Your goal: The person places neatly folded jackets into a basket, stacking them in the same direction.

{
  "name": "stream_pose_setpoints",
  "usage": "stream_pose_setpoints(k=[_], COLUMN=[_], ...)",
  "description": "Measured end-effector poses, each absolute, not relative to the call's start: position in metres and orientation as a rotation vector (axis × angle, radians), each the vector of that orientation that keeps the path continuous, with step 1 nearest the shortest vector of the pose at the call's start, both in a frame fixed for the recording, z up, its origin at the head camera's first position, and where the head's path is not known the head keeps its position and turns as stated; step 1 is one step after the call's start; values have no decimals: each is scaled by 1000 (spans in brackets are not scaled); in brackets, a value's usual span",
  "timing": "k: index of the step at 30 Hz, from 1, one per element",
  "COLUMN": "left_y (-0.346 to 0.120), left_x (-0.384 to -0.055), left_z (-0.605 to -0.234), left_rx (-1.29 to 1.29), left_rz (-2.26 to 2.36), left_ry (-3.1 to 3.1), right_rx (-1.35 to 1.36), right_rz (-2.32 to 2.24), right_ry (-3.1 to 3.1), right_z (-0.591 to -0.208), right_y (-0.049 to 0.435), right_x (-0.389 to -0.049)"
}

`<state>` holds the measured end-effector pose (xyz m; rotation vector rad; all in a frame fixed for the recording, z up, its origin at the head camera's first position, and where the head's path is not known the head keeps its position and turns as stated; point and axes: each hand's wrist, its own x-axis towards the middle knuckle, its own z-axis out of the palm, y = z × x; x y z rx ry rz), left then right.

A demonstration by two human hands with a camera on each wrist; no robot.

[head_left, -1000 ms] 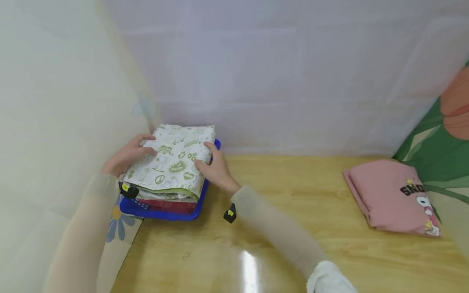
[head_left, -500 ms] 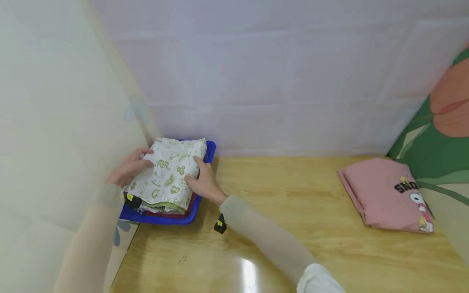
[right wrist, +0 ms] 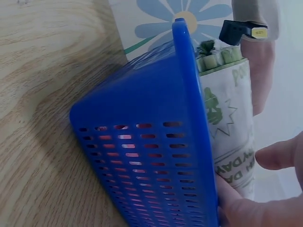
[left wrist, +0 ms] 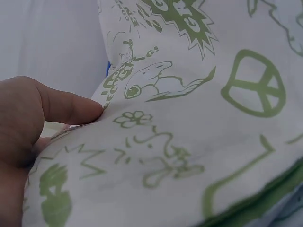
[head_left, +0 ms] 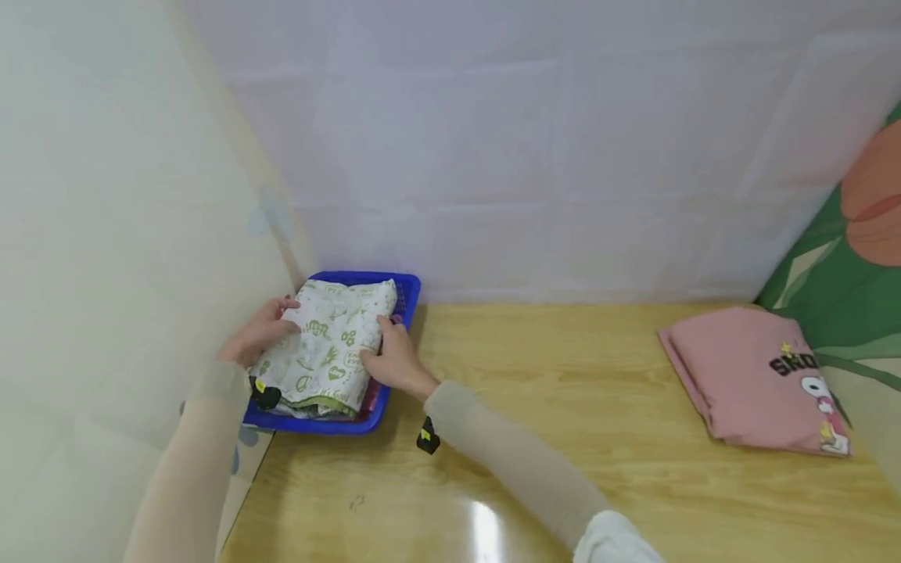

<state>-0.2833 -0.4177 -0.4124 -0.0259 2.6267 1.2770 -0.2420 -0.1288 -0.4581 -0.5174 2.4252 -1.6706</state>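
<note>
A folded white cloth (head_left: 327, 340) with green prints and a green-trimmed edge lies in the blue plastic basket (head_left: 401, 395). Along its left edge, my left hand (head_left: 263, 335) grips it; the left wrist view shows one digit (left wrist: 71, 106) on top of the fabric and others partly hidden below. My right hand (head_left: 400, 361) holds the right edge, thumb over the top and fingers down between cloth and basket wall, as the right wrist view shows. Something red (head_left: 370, 397) shows under the cloth, and pinkish material shows through the slots of the basket (right wrist: 137, 104).
A folded pink garment (head_left: 746, 375) with a cartoon dog print lies at the right of the wooden table (head_left: 535, 360). Pale sheeting (head_left: 493, 156) hangs behind. A light wall (head_left: 127, 195) stands close on the left, and a flowered covering (head_left: 876, 219) is on the right.
Both hands have lowered the folded white cloth into the basket; the basket's far rim now shows behind it. The pink garment stays in place.
</note>
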Motion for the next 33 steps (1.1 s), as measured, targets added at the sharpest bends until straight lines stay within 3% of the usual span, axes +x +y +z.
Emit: stream_pose_setpoints(k=[5, 12, 21, 33], left_y=[-420, -415, -407, -420], left_x=[-285, -284, -286, -280], left_z=[-427, -439, -445, -413], left_rx=[11, -58, -84, 80], left_rz=[1324, 1034, 1002, 622], left_ry=[2657, 2672, 2636, 2913], right_rx=[-474, -461, -726, -783], right_rz=[-1783, -1851, -1618, -1635], right_ry=[2332, 2368, 2536, 2445], right_z=[-459, -455, -450, -447], right_y=[-134, -128, -121, -105], right_x=[-241, -241, -233, -230])
